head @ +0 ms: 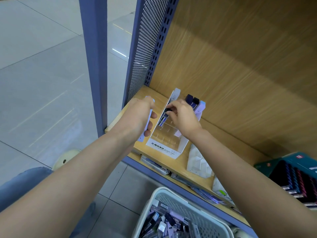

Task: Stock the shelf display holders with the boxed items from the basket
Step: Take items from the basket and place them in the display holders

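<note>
right hand (182, 117) pinches a dark box (168, 110) into the holder (163, 149) on the shelf, left hand (139, 114) grips pale boxes (141, 137) beside it; next seat it upright, basket (173, 196) holds more.

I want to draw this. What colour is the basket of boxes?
The basket is pale greyish white, with holed walls, seen in the head view.

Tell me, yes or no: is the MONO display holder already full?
No, most clear compartments of the MONO display holder stand empty.
</note>
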The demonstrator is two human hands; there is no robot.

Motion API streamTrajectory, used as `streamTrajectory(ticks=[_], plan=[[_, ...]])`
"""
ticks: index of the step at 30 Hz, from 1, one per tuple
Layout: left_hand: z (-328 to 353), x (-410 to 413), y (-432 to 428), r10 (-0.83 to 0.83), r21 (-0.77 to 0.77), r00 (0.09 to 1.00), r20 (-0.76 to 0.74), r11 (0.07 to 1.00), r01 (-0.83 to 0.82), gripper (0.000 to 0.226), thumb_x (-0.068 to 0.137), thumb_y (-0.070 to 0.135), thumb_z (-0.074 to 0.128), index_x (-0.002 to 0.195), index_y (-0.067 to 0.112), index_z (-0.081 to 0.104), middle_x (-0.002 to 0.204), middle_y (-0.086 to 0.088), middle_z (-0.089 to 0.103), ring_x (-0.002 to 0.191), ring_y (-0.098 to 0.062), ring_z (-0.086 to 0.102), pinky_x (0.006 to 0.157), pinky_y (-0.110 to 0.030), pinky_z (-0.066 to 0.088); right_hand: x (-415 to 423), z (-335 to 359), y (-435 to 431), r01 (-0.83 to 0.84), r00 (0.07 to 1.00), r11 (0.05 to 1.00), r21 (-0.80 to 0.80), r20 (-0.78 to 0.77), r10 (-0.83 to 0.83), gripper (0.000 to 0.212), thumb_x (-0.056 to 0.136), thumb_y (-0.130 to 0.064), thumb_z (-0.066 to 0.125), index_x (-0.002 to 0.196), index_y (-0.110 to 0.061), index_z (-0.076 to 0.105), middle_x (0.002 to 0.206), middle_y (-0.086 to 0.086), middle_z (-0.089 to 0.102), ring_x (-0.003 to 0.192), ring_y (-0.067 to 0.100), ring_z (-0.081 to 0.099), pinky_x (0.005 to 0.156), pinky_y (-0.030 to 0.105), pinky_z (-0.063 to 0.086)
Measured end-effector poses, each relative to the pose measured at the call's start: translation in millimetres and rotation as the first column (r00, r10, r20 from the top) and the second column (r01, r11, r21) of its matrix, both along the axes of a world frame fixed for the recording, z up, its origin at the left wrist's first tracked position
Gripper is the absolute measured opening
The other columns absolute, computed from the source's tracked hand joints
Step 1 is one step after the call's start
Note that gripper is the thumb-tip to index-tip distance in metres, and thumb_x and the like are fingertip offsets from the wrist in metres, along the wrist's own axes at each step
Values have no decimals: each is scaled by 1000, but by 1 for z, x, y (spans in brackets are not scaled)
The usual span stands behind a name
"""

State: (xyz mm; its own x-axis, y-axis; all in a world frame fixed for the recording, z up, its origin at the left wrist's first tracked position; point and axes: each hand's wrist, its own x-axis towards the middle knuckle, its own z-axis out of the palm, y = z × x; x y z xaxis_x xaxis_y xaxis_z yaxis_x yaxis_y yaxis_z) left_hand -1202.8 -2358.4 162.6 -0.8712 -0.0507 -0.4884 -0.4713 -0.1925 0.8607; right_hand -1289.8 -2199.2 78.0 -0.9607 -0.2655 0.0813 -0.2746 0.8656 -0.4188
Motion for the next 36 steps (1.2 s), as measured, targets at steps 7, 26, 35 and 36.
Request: streamTrajectory(ticks=[7,26,35,36], plan=[[-10,-1,-1,14,20,999,41,1000,-15,14,100,20,37,97,11,47,74,-4,49,50,-16,42,40,-20,40,0,5,-4,126,992,987,100,-33,-123,21,94,-15,56,113,-8,57,125,6,49,94,23,60,80,39,51],[-30,7,24,-343,-81,932,113,932,353,30,95,32,42,79,12,57,59,-2,54,33,-10,37,30,-13,23,101,62,28,294,849,615,-731,495,183,10,92,-1,53,103,-3,52,86,9,58,65,6,66,66,20,57],[-27,44,67,-437,75,899,-34,896,439,11,96,10,43,88,12,51,61,-1,51,42,-8,34,33,-15,24,146,64,85,267,951,543,-796,309,-14,19,88,8,55,89,-11,55,72,7,56,56,7,62,61,22,56],[-30,48,72,-425,34,903,-62,903,428,8,98,14,46,92,13,51,66,-2,51,45,-8,35,35,-15,26,152,64,92,275,947,549,-789,321,-12,19,88,8,55,93,-11,55,73,7,57,57,7,62,62,22,56]])
